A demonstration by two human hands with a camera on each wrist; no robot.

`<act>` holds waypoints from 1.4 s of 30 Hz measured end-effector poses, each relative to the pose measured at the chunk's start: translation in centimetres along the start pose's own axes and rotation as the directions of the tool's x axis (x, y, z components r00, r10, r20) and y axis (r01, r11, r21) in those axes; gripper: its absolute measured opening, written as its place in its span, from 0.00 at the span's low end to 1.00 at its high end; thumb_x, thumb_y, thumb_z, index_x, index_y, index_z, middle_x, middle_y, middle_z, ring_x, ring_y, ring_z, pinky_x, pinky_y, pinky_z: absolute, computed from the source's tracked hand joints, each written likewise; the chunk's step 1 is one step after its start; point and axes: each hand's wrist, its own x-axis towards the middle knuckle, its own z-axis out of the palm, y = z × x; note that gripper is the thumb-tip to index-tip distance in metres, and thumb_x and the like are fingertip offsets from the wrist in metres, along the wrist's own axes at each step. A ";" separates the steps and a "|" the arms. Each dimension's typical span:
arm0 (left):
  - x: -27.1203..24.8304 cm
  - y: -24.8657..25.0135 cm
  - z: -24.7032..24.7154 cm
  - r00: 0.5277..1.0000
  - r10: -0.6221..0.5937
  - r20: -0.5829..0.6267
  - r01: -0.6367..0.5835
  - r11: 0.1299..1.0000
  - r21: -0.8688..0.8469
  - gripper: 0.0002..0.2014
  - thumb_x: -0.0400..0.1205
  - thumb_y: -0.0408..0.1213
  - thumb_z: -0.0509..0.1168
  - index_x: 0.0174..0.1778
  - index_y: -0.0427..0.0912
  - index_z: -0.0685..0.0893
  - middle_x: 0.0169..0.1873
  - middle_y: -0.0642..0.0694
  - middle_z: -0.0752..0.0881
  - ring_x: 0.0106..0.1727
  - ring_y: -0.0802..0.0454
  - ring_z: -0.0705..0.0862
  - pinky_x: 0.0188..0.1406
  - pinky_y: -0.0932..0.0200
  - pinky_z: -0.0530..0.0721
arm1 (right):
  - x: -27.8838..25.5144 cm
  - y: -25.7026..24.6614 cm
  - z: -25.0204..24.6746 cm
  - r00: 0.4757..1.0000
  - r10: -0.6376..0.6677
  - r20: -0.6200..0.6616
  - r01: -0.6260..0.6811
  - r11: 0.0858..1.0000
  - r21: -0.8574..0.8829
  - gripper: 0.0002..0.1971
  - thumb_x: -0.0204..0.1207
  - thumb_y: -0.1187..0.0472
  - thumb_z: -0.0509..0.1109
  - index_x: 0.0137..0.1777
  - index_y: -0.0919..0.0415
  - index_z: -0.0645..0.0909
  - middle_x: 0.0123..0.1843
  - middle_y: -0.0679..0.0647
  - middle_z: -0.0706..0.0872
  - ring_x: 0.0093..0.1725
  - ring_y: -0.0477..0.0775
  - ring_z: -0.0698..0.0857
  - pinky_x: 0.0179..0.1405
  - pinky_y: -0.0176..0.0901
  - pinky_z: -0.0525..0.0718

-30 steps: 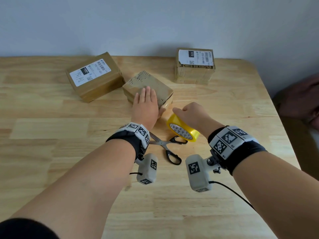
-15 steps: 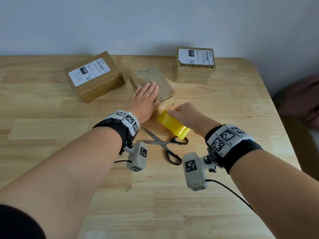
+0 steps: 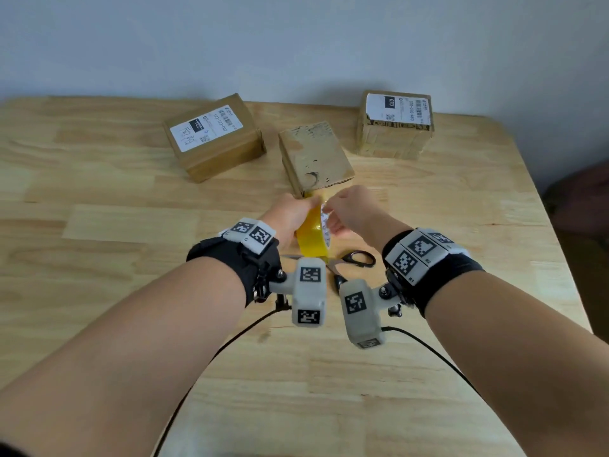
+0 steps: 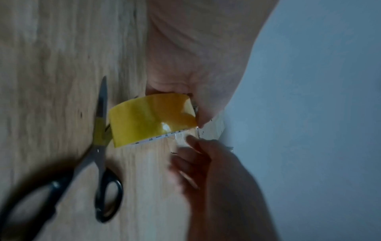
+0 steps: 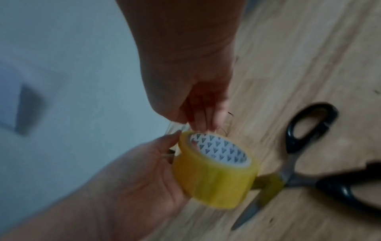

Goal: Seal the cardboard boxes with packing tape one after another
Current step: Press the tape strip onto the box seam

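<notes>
Both of my hands hold a yellow packing tape roll [image 3: 312,237] [image 4: 148,119] [image 5: 214,172] just above the table, in front of the middle cardboard box [image 3: 314,156]. My left hand [image 3: 296,214] [image 4: 193,97] [image 5: 140,176] grips the roll's outer band. At the roll's upper rim my right hand [image 3: 346,211] [image 5: 204,124] [image 4: 198,161] pinches a clear loose strip of tape. That plain middle box carries no label and has a torn top. Two labelled boxes flank it, one at the left [image 3: 214,136] and one at the right [image 3: 395,123].
Black-handled scissors [image 3: 357,258] [image 4: 98,154] [image 5: 305,146] lie partly open on the wooden table [image 3: 131,225] right below the roll. The table's right edge is close to the right box, and a wall stands behind the boxes. Cables trail from my wrists.
My left hand has come off the middle box and taken hold of the tape roll. The roll has turned upright between both hands, and my right fingers have moved to its rim.
</notes>
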 end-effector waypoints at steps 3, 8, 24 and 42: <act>0.2 0.0 -1.6 0.993 0.120 -0.008 -0.116 0.968 0.223 0.20 0.78 0.45 0.66 0.63 0.38 0.78 0.56 0.43 0.82 0.54 0.44 0.81 0.54 0.53 0.79 | 1.3 -1.1 -0.8 0.937 -0.345 -0.047 0.248 0.756 -0.606 0.16 0.77 0.66 0.59 0.65 0.59 0.76 0.60 0.57 0.77 0.58 0.59 0.78 0.56 0.53 0.81; 0.6 -0.4 -5.7 0.965 0.259 0.039 -0.244 0.832 0.498 0.19 0.81 0.46 0.62 0.65 0.41 0.80 0.52 0.41 0.86 0.52 0.42 0.85 0.56 0.47 0.84 | 4.6 -3.1 -0.1 0.822 -0.397 0.409 0.492 0.131 -0.861 0.39 0.79 0.55 0.64 0.85 0.45 0.46 0.86 0.51 0.38 0.85 0.59 0.38 0.80 0.67 0.33; 3.1 1.3 -5.1 0.891 0.411 0.194 -0.398 0.502 0.768 0.20 0.87 0.49 0.53 0.36 0.38 0.73 0.28 0.46 0.70 0.29 0.51 0.69 0.27 0.59 0.63 | 5.2 1.9 1.3 0.949 -0.314 -0.015 0.160 0.524 -0.836 0.29 0.80 0.32 0.39 0.72 0.44 0.67 0.82 0.54 0.61 0.85 0.60 0.44 0.76 0.77 0.35; 3.2 1.5 -3.1 0.863 0.473 0.177 -0.282 0.159 0.946 0.19 0.85 0.56 0.54 0.43 0.42 0.74 0.30 0.51 0.73 0.35 0.50 0.76 0.24 0.59 0.65 | 5.1 1.9 1.5 0.974 -0.155 -0.164 -0.043 0.586 -0.809 0.22 0.86 0.49 0.44 0.76 0.54 0.65 0.82 0.56 0.60 0.84 0.68 0.38 0.71 0.84 0.36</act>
